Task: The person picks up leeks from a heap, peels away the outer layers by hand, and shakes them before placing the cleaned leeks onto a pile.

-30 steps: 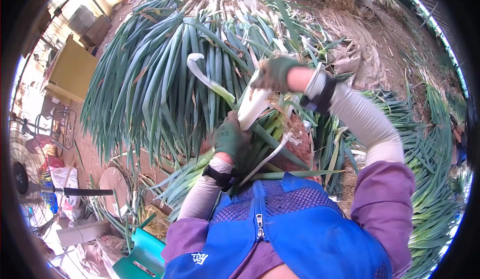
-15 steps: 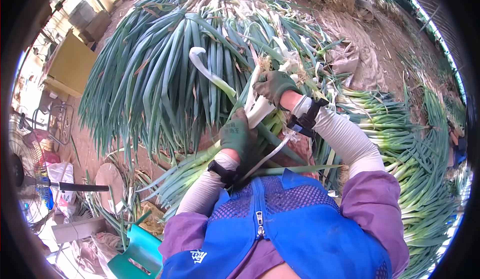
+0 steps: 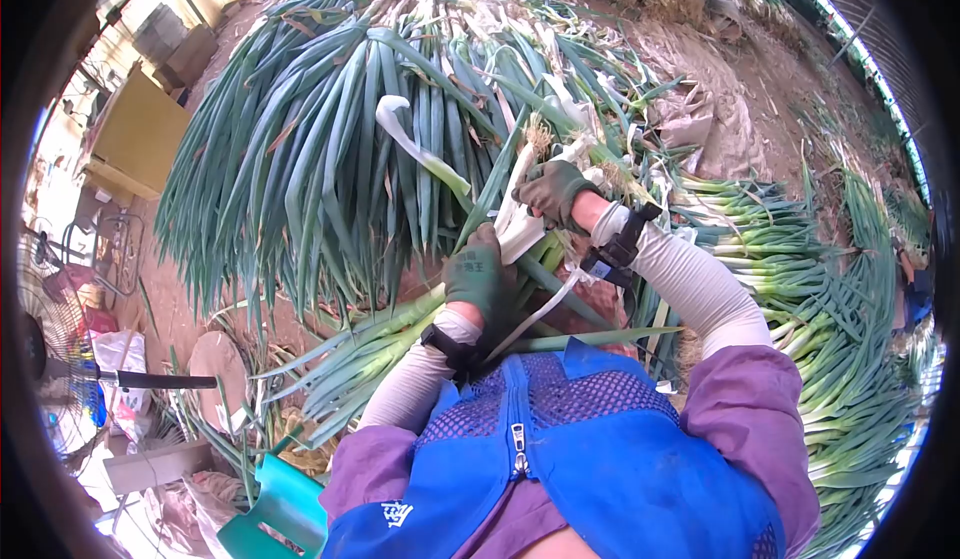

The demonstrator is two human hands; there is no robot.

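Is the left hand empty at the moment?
No, the left hand is wrapped around green onions, with white stalk showing above it and green leaves below.

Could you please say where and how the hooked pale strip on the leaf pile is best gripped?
Probably mid-length, from above: the pale strip lies exposed on top of the leaf pile, and its straighter middle should offer a steadier hold than its curled end.
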